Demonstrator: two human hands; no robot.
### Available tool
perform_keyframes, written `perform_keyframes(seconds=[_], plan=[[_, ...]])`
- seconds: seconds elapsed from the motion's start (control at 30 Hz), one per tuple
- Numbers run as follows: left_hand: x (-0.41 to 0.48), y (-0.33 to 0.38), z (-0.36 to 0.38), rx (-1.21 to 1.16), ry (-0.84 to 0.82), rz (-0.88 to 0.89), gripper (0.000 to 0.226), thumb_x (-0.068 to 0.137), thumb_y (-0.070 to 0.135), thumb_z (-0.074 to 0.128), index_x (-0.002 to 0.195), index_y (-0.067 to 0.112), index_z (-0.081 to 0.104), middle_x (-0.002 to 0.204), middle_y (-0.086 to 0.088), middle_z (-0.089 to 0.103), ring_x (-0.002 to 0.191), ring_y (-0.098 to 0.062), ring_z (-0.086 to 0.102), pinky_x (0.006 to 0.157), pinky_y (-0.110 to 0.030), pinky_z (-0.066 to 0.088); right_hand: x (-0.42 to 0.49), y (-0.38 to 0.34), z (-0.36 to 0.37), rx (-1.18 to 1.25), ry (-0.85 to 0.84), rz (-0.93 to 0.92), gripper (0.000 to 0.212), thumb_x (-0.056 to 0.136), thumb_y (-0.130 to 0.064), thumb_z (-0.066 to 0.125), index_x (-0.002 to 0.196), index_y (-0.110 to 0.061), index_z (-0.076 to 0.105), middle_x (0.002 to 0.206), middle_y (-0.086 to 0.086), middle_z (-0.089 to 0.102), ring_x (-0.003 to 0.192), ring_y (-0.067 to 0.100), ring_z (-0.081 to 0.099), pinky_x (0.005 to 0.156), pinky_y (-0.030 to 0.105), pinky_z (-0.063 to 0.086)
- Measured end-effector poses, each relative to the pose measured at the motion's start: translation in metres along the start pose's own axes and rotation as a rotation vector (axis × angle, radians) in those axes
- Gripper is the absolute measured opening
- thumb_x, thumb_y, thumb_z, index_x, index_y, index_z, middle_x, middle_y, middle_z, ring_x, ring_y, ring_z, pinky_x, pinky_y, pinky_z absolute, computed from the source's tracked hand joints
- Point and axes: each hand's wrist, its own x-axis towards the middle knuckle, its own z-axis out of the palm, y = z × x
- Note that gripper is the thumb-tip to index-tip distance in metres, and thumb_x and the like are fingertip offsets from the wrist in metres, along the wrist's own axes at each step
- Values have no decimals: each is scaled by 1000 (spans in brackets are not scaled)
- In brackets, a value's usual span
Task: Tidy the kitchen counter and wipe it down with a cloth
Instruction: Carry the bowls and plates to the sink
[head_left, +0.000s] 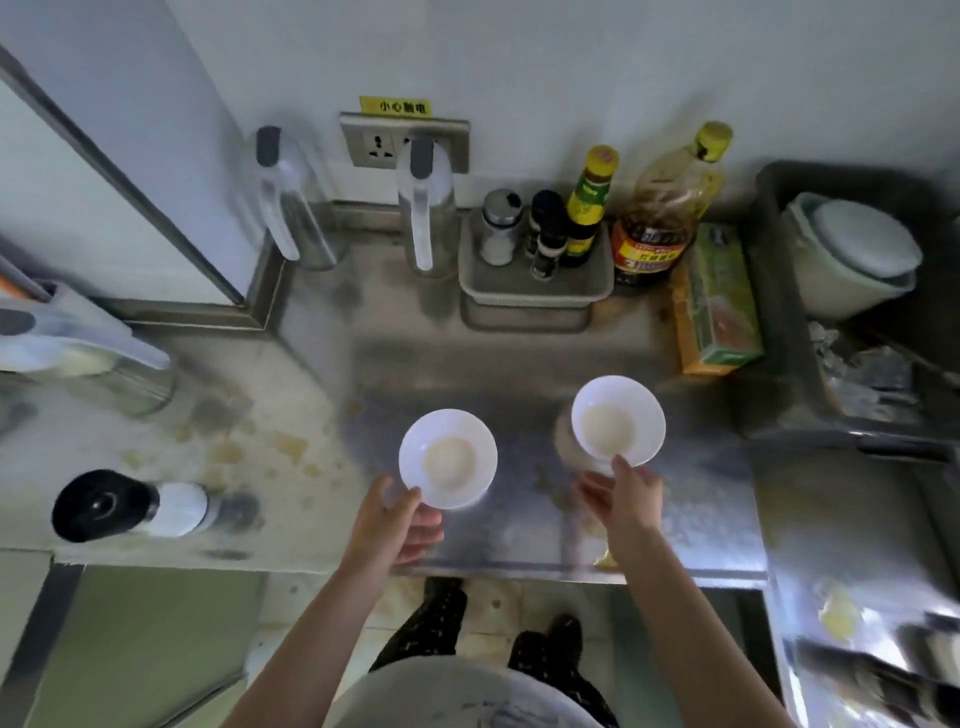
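I hold two small white bowls above the steel counter (509, 364), each with a pale yellowish residue inside. My left hand (400, 519) grips the near rim of the left bowl (448, 457). The right bowl (618, 420) sits slightly farther and higher, held at its near rim by my right hand (623, 491). Yellowish stains (249, 447) spot the counter to the left of the bowls. No cloth is in view.
A grey tray (535, 291) with a salt shaker, pepper grinders and a sauce bottle stands at the back. An oil bottle (660, 208) and a green box (719, 301) are to its right. Two steel flasks (426, 208) stand by the wall. A black-capped jar (130, 506) lies at the left front.
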Motion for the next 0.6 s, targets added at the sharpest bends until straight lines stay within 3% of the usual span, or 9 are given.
perform_keyframes(seconds=[0.1, 0.2, 0.4, 0.6], plan=[[0, 1, -1, 25, -32, 41, 17, 95, 19, 44, 111, 21, 45, 74, -7, 73, 62, -19, 70, 59, -27, 48, 2, 1, 3, 100, -8, -26, 35, 93, -4, 43, 127, 0, 38, 85, 21, 61, 56, 23, 65, 45, 27, 54], [-2, 7, 0, 59, 4, 90, 15, 90, 10, 43, 94, 23, 48, 63, -8, 71, 52, -14, 67, 56, -26, 43, 0, -1, 1, 140, 38, -62, 31, 91, 1, 41, 122, 4, 42, 81, 20, 60, 63, 26, 62, 47, 28, 56], [-8, 16, 10, 215, -67, 236, 22, 87, 6, 47, 108, 15, 48, 59, -13, 69, 41, -14, 59, 43, -20, 39, -22, 10, -36, 83, 137, -125, 18, 91, -4, 43, 109, -2, 43, 73, 20, 62, 47, 19, 63, 45, 26, 54], [-27, 13, 55, 400, -251, 308, 32, 88, 9, 49, 120, 10, 49, 63, -12, 70, 42, -13, 59, 38, -18, 41, -68, 43, -111, 117, 271, -177, 12, 89, -5, 44, 100, -3, 48, 69, 16, 62, 51, 19, 60, 45, 27, 46]])
